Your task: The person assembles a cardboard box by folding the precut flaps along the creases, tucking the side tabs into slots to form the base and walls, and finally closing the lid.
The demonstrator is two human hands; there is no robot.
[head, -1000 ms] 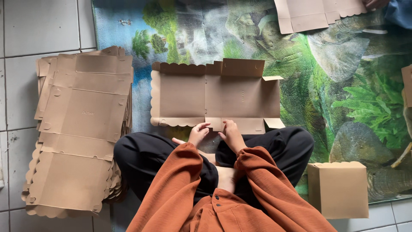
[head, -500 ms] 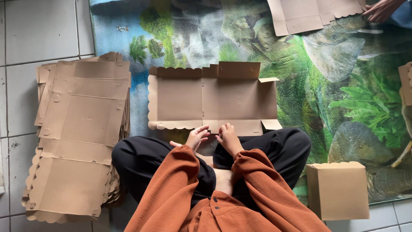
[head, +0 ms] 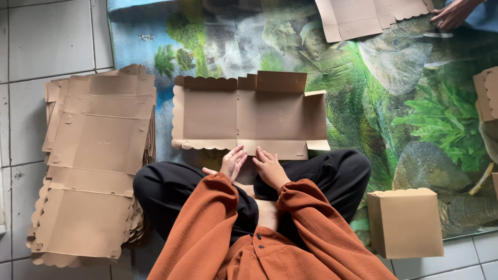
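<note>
Only one view here, shot from a head-worn camera and aimed almost straight down over the wearer's lap. The left hand (head: 232, 163) and right hand (head: 269, 168) are caught just below frame centre, fairly close, with the flat cardboard blank (head: 249, 116) framed right beyond the fingertips. A stack of blanks (head: 96, 166) is seen well off to the left of the hands, a folded box (head: 404, 223) off to their right. No second view, so nothing is shared.
</note>
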